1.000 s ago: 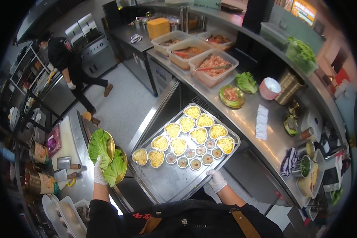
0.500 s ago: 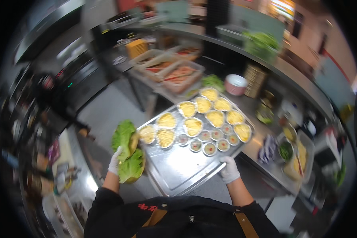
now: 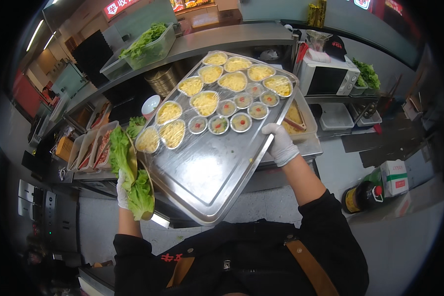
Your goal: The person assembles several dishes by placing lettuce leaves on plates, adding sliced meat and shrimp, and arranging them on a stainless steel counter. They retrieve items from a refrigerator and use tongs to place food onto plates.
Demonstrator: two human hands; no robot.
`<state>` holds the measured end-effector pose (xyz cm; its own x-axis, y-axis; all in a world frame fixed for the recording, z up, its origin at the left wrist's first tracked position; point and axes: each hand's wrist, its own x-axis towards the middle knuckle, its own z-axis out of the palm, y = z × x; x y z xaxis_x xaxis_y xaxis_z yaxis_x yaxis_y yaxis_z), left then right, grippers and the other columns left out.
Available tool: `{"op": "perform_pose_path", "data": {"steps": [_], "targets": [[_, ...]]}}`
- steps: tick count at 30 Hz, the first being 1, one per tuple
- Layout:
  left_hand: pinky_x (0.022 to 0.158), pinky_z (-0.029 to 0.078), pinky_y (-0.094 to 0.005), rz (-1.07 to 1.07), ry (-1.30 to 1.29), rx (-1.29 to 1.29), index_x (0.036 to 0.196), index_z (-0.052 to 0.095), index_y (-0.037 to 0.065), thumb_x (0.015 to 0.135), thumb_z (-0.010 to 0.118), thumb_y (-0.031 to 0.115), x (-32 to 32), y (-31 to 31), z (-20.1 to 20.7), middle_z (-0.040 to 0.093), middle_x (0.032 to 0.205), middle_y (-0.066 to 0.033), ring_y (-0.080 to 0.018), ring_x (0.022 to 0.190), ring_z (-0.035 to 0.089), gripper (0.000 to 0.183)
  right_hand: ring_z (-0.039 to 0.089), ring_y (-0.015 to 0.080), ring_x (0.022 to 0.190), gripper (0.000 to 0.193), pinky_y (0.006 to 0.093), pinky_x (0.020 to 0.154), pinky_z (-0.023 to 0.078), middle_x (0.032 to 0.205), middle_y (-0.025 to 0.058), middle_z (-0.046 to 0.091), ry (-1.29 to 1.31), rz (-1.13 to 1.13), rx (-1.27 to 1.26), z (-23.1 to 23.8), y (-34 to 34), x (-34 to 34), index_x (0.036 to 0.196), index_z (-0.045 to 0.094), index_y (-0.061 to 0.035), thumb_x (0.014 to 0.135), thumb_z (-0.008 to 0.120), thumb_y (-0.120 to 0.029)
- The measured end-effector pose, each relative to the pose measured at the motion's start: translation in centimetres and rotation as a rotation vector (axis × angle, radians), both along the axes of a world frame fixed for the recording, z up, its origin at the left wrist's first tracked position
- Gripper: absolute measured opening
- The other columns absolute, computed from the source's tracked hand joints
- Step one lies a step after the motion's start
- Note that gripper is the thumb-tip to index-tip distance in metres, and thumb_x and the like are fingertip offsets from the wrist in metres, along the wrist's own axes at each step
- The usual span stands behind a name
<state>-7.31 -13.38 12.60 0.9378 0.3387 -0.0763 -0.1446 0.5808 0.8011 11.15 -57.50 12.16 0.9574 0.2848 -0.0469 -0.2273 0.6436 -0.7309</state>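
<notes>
A large metal tray (image 3: 197,180) is held up in front of me, tilted sideways. Heart-shaped foil cups of shredded yellow food (image 3: 204,102) fill its far part, apparently under clear film. Beside them sit several small round foil cups (image 3: 240,122), each with a red bit in the middle. Gloved, my right hand (image 3: 282,145) grips the tray's right edge, thumb on top. My left hand (image 3: 122,190), also gloved, holds gold-coloured dishes (image 3: 132,157) lined with green lettuce leaves (image 3: 141,195) against the tray's left side. Most of its fingers are hidden behind the leaves.
A steel counter with a raised shelf (image 3: 222,39) runs ahead, carrying a lettuce bin (image 3: 158,47). Clear food tubs (image 3: 101,148) stand left, and another tub (image 3: 306,118) sits behind my right hand. A microwave (image 3: 328,78) is farther right. A dark bottle (image 3: 361,197) and carton (image 3: 394,177) stand low right.
My view and body have turned right, bringing the microwave and bottle into sight. The tray and lettuce-lined dishes came along, still in my hands; the tray now covers part of the counter.
</notes>
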Motion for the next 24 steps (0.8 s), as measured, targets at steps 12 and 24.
{"op": "perform_pose_path", "data": {"steps": [12,24], "targets": [[0.095,0.054,-0.0434,-0.33,-0.134,-0.056,0.133,0.055,0.005,0.098,0.058,0.032,18.0,-11.7,6.2,0.065,0.124,-0.0127,-0.0278,0.108,0.066,0.044,0.067,0.0284,0.087,0.037,0.0374,0.082,0.056,0.097,0.0149,0.066,-0.149,-0.265,-0.233,9.1,-15.9,13.9,0.104,0.061,0.0004,0.072,0.057,-0.018],[0.097,0.052,-0.0425,-0.229,-0.007,-0.181,0.135,0.053,0.004,0.099,0.057,0.034,30.1,-31.4,9.6,0.064,0.126,-0.0136,-0.0273,0.111,0.064,0.047,0.068,0.0281,0.08,0.041,0.0377,0.077,0.058,0.093,0.015,0.068,-0.163,0.045,-0.292,13.8,-30.0,40.2,0.105,0.063,0.0012,0.074,0.061,-0.026]]}}
